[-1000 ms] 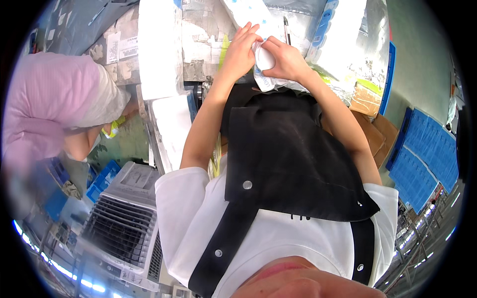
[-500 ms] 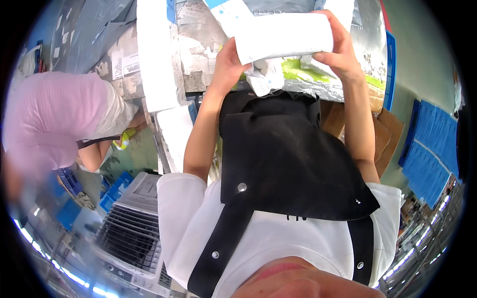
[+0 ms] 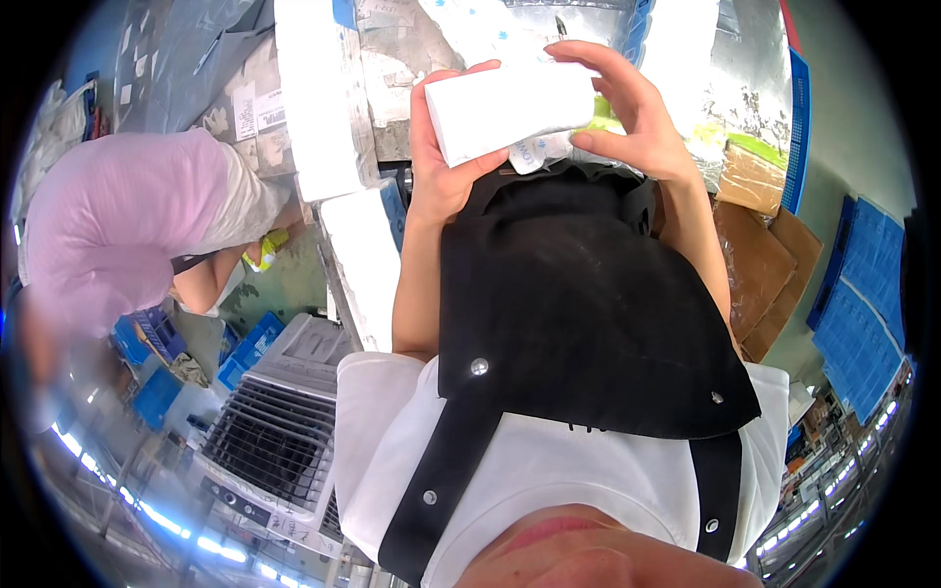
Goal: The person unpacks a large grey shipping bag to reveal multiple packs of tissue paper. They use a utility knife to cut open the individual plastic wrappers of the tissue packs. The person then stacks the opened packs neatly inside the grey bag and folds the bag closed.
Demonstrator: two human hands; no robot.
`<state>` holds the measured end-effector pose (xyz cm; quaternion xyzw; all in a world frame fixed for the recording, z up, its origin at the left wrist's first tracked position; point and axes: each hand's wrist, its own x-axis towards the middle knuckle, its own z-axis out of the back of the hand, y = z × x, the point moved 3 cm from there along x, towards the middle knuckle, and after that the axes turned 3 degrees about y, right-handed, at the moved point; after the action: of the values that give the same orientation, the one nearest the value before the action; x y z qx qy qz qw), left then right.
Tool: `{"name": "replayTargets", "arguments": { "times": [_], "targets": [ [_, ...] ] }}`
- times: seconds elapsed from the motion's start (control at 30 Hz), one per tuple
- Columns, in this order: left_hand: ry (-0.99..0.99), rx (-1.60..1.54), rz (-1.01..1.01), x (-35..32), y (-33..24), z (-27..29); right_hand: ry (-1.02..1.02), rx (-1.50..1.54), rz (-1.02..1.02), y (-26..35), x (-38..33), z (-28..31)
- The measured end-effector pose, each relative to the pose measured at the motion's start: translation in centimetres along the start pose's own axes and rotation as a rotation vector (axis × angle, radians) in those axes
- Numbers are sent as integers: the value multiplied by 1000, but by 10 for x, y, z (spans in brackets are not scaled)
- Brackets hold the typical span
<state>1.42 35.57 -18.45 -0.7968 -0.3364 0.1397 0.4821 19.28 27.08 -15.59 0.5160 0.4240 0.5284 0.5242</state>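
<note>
A white, block-shaped package [image 3: 510, 110] is held out in front of my chest, tilted slightly with its left end lower. My left hand [image 3: 438, 174] is closed round that left end, the thumb along the near edge and the fingers behind. At the other end my right hand [image 3: 647, 122] is open, its fingers and thumb spread apart round the package's right corner. Whether a fingertip still touches it I cannot tell. Beneath lies crumpled white wrapping with blue print [image 3: 529, 155], beside something bright yellow-green [image 3: 603, 113].
Cluttered white and silver packages [image 3: 319, 98] cover the work surface. A dark slender item [image 3: 561, 27] stands beyond the package. Right are a blue crate [image 3: 800, 137] and cardboard [image 3: 755, 269]. At left a person in pink [image 3: 127, 211] bends over near a grey slatted machine [image 3: 270, 421].
The package has moved left and a little nearer, and has tilted. My right hand has loosened from its right end and spread open; my left hand keeps its hold.
</note>
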Motion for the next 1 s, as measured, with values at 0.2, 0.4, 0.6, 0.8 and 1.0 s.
{"name": "replayTargets", "arguments": {
  "times": [0.2,0.4,0.6,0.8,1.0],
  "targets": [
    [34,176,77,-1,10,-6,-68,-329,85,14,8,-6],
    [32,163,125,1,14,-8,-98,-286,67,12,0,-2],
    [116,207,196,8,14,-11,-121,-177,10,5,-6,1],
    [156,173,256,14,14,-18,-72,-134,-59,4,-9,5],
    [2,158,253,19,16,-21,-154,-161,12,1,-25,17]
  ]
}}
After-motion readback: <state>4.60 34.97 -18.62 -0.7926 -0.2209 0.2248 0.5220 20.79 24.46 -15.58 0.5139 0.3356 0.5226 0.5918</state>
